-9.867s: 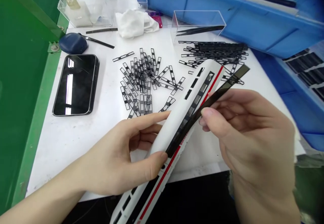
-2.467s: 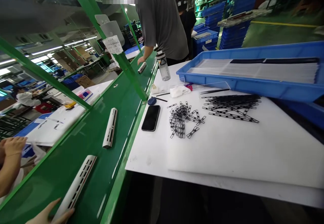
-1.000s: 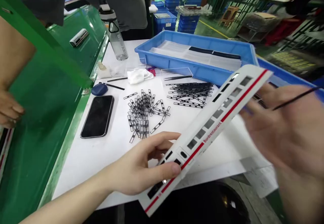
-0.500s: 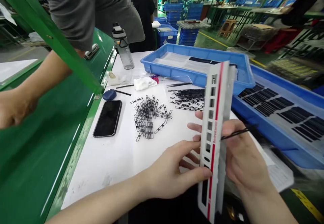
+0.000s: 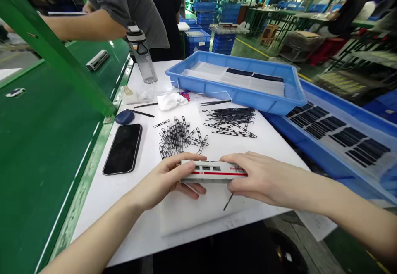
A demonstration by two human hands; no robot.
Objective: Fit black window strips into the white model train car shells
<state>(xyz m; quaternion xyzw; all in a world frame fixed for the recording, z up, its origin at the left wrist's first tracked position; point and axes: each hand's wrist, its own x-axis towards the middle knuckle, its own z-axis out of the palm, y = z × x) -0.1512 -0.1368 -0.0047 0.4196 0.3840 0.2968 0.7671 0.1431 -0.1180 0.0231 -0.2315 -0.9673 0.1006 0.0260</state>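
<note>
A white model train car shell [image 5: 214, 175] with a red stripe lies level over the near part of the white tabletop [image 5: 139, 220]. My left hand [image 5: 169, 179] grips its left end, thumb on the window side. Fingers of my right hand [image 5: 263, 179] close around the right end, covering part of the red lettering. From under my right hand pokes the tip of a thin black tool [image 5: 228, 202]; the rest of it is hidden. Just beyond lie a heap of small black-framed clear window strips [image 5: 178, 133] and a pile of longer strips [image 5: 231, 121].
At left lie a phone [image 5: 122, 149] and a dark blue case [image 5: 124, 117]. A bottle [image 5: 144, 59] stands behind. Blue trays [image 5: 198, 84] fill the back and right. A co-worker's arm [image 5: 74, 26] reaches over the green conveyor [image 5: 58, 141], where another train shell [image 5: 97, 60] lies.
The train shell has gone from upright at the right to level and lower, nearer the middle. Both hands moved with it, the right now around its end. The co-worker's arm has swung back.
</note>
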